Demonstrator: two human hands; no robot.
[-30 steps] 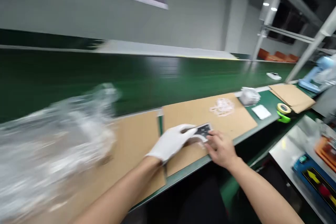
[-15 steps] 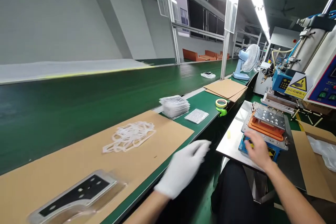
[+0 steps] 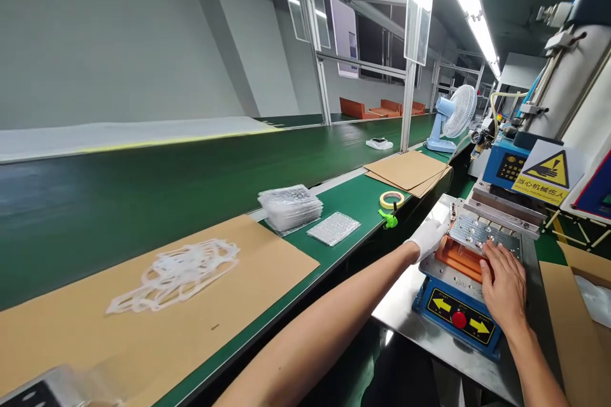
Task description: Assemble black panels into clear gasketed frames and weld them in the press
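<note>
my left hand [image 3: 428, 239]: gloved, fingers hidden behind the metal plate [image 3: 484, 233], probably at its edge, so I can't tell my grip | my right hand [image 3: 502, 286]: bare, fingers spread, resting on the plate, not clamped | plate: over the orange base [image 3: 456, 259] of the press [image 3: 456, 311], between my 2 hands

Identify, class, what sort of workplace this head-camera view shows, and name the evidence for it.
Probably a factory production line: a long green conveyor belt, a pneumatic press with a yellow machine warning sign, and a stack of clear plastic packaging.

Gloved left hand [image 3: 428, 238] and bare right hand [image 3: 503, 286] flank a metal plate [image 3: 484, 233].
</note>
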